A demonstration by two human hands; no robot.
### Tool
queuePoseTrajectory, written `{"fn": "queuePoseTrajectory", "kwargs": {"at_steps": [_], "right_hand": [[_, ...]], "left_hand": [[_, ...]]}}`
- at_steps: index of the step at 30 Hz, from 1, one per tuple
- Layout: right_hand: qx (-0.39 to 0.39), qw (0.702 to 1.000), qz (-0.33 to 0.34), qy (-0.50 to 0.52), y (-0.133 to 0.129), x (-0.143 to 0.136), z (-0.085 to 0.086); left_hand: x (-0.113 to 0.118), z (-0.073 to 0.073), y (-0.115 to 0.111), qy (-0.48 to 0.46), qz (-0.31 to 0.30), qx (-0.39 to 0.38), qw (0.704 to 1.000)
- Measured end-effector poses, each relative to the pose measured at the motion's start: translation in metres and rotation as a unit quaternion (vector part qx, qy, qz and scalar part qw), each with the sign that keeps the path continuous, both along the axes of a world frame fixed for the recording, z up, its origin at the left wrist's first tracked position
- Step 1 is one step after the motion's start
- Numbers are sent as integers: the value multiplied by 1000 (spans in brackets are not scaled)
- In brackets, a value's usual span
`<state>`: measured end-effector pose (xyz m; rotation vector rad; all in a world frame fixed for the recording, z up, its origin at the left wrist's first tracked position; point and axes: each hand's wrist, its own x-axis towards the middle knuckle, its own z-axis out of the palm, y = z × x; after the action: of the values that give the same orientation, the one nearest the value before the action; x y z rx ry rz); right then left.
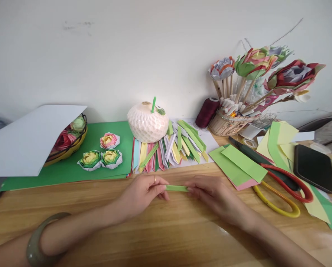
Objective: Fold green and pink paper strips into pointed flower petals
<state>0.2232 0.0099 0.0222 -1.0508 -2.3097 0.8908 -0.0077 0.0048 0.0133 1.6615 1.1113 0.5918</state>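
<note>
A narrow light green paper strip (pixel 176 188) is stretched between my two hands, just above the wooden table (pixel 160 230). My left hand (pixel 145 189), with a ring on one finger, pinches its left end between thumb and fingers. At the other end, my right hand (pixel 210 189) grips the strip the same way. Behind my hands lie several folded paper pieces (pixel 189 142) in green, white, yellow and pink. To the right of my right hand are light green paper rectangles (pixel 240 167) with a pink sheet under them.
Scissors (pixel 288 181) with red and yellow handles and a black phone (pixel 315 167) lie at right. A white textured ornament (pixel 148 121) stands behind the folded pieces. Three paper flowers (pixel 110 140) rest on green sheets (pixel 99 126). A basket (pixel 228 124) holds flowers on sticks beside a thread spool (pixel 207 112).
</note>
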Motion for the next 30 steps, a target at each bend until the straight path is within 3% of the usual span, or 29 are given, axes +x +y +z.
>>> {"fn": "queuePoseTrajectory", "kwargs": {"at_steps": [5,18,25,30], "right_hand": [[-37,998,-49,-28,2,6,-1],[-36,998,-45,-20,6,7,4],[-5,997,-74,-22,7,13,16],[-14,997,-74,-15,8,11,14]], "left_hand": [[0,0,2,17,23,1,1000],[-1,-5,-6,75,45,144,986],[-2,-3,-6,68,52,183,979],[-2,-3,-7,98,75,196,973]]}}
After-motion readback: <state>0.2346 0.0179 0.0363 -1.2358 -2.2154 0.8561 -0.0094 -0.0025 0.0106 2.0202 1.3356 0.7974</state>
